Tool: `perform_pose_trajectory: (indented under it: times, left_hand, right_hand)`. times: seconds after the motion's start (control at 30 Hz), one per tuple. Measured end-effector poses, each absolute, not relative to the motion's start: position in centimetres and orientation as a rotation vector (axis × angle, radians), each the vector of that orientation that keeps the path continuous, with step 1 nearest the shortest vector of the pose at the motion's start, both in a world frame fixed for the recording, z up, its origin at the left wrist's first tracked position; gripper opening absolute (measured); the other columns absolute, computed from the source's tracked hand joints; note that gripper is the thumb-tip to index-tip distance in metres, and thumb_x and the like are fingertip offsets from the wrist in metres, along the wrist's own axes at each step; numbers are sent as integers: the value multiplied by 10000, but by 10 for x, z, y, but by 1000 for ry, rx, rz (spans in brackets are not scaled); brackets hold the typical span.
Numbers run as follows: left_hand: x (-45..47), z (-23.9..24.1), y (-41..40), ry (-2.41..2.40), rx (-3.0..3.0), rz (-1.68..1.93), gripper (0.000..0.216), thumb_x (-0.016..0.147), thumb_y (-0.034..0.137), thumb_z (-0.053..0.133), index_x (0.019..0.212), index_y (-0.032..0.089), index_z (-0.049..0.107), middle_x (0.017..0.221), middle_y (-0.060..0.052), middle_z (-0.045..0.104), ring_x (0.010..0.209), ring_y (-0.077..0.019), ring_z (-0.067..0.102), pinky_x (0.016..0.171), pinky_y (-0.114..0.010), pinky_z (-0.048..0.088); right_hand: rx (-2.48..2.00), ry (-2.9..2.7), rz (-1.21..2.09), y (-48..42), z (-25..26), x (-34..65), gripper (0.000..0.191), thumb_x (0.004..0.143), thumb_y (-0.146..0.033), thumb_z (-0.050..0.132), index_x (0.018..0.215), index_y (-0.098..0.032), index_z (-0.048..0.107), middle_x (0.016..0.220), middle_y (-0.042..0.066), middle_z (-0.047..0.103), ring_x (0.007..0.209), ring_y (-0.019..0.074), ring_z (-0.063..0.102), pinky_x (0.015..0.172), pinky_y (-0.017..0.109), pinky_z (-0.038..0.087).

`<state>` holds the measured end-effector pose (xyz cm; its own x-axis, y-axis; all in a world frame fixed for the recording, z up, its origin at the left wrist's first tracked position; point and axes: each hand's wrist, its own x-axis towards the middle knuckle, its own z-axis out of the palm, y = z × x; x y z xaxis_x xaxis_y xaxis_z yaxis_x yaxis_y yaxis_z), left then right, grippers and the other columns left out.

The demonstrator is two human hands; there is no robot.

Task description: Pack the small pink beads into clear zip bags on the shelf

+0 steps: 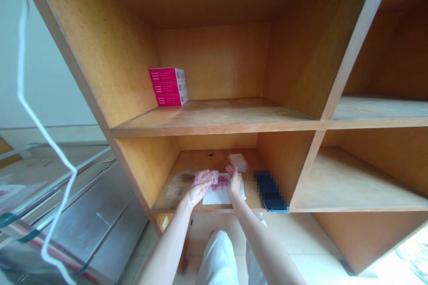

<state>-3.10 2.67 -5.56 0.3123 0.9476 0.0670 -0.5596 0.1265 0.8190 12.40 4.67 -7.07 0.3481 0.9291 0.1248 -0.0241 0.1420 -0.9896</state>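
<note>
On the lower shelf a white sheet of paper (214, 197) carries a loose pile of small pink beads (220, 182). My left hand (198, 190) is at the left edge of the sheet, its fingers closed over a small clear plastic bag (214, 177) that seems to hold pink beads. Along the right side of the pile my right hand (234, 183) stands on edge, fingers stretched out and palm toward the beads. Just beyond its fingertips lie clear plastic bags (238, 161).
A dark, pixelated flat object (270, 190) lies right of the paper. Pink boxes (169, 88) are stacked on the shelf above. A wooden divider (307, 167) bounds the compartment on the right. A white cable (47, 136) hangs at the left by a metal rack (90, 218).
</note>
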Motion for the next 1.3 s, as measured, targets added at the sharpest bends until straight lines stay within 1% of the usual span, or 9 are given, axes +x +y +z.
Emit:
perform_pose_trajectory:
  times: [0.27, 0.4, 0.5, 0.6, 0.73, 0.87, 1.03, 1.2, 1.3]
  left_hand:
    - [-20, -57, 37, 620, 979, 1107, 476, 583, 34, 699, 1000, 180, 523, 1047, -64, 627, 1054, -180, 545, 966, -355, 349]
    - [-9, -60, 42, 675, 1038, 1064, 470, 566, 66, 716, 982, 176, 528, 997, -74, 635, 934, -196, 594, 841, -357, 426]
    - [0, -58, 43, 731, 1095, 1051, 447, 538, 73, 723, 932, 173, 537, 954, -63, 639, 874, -192, 605, 732, -310, 459]
    - [5, -55, 41, 788, 1132, 1054, 409, 531, 79, 715, 891, 173, 546, 933, -49, 635, 862, -184, 602, 681, -274, 467]
    - [6, -50, 38, 829, 1133, 1043, 398, 527, 89, 714, 878, 170, 544, 944, -51, 631, 875, -179, 597, 697, -269, 466]
    - [4, -50, 39, 818, 1124, 1053, 418, 509, 86, 726, 876, 166, 541, 944, -61, 626, 873, -174, 595, 734, -285, 456]
    - [2, -52, 40, 809, 1135, 1060, 429, 523, 99, 728, 899, 158, 532, 945, -68, 616, 846, -173, 598, 719, -298, 456]
    - [-1, -50, 40, 844, 1124, 1048, 451, 529, 96, 728, 923, 159, 517, 928, -64, 622, 830, -175, 604, 690, -295, 455]
    - [-3, -50, 41, 847, 1103, 1050, 458, 523, 96, 736, 920, 159, 517, 936, -66, 627, 838, -179, 607, 707, -306, 455]
  right_hand:
    - [-1167, -1010, 983, 50, -79, 124, 738, 838, -570, 34, 1136, -113, 531, 1162, 133, 569, 1081, 171, 532, 852, 267, 421]
    - [-1174, -1002, 1023, 51, -80, 122, 695, 855, -547, 61, 1135, -126, 539, 1172, 129, 561, 1085, 175, 527, 860, 280, 417]
    - [-1173, -1021, 1029, 51, -81, 121, 671, 848, -568, 116, 1102, -145, 572, 1143, 124, 581, 1060, 190, 544, 845, 295, 428]
    - [-1196, -1060, 1003, 52, -83, 119, 678, 825, -606, 150, 1046, -165, 615, 1076, 106, 621, 1022, 205, 566, 823, 296, 438]
    - [-1183, -1000, 1012, 53, -84, 119, 656, 810, -614, 195, 979, -174, 650, 1031, 97, 644, 1001, 223, 576, 839, 307, 427]
    - [-1147, -933, 1065, 53, -84, 119, 648, 806, -611, 211, 990, -159, 637, 1039, 106, 640, 991, 223, 581, 848, 323, 422]
    - [-1112, -880, 1108, 54, -85, 120, 630, 802, -614, 221, 968, -168, 635, 997, 104, 656, 925, 207, 609, 804, 304, 443]
    - [-1091, -842, 1121, 57, -87, 120, 606, 791, -622, 250, 889, -180, 654, 940, 98, 674, 877, 208, 625, 763, 302, 458]
    - [-1057, -805, 1124, 57, -88, 121, 600, 786, -625, 262, 873, -182, 658, 907, 94, 682, 852, 212, 633, 756, 307, 461]
